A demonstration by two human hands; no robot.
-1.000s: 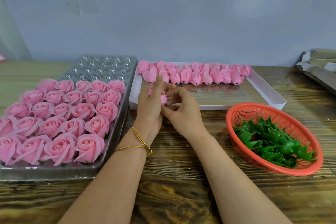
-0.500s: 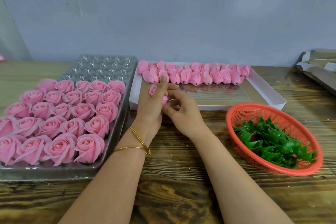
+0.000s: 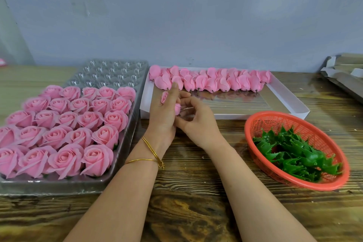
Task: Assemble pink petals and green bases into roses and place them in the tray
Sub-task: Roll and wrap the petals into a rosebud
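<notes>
Finished pink roses (image 3: 59, 133) sit upright, blooms open upward, packed in close rows across the near part of the clear plastic tray (image 3: 117, 72) on the left of the desk, with its far cups bare. Loose pink petals (image 3: 212, 81), folded into buds with short dark stems pointing toward the viewer, lie in a row along the far edge of a white box (image 3: 284, 96), and one small pink bud (image 3: 177, 108) is held between the left hand (image 3: 163, 116) and right hand (image 3: 198, 122) above the box's near left corner. Glossy green bases (image 3: 294, 155) with spiky points lie heaped in an orange basket (image 3: 275, 122) at the right.
</notes>
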